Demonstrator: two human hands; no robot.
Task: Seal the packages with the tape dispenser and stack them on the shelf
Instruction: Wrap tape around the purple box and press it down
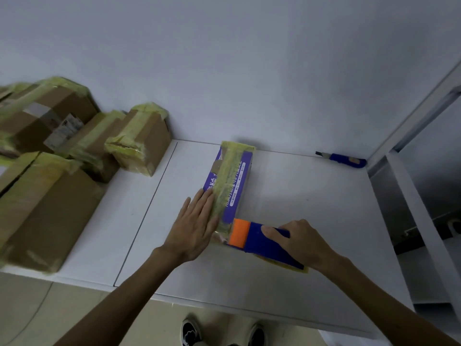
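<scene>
My left hand (197,228) lies flat with straight fingers, pressed along the left edge of the long purple package (237,176), which sits mid-bench (311,196) running away from me. I judge it a light, fairly stiff carton, best steadied by its long sides. At its near end sits the tape dispenser (259,238), with my right hand (304,243) curled round its handle.

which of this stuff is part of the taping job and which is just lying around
In the job: purple box under the flat left hand; tape dispenser gripped by the right hand; taped cardboard boxes at the left.
Lying about: blue utility knife by the back wall.
</scene>
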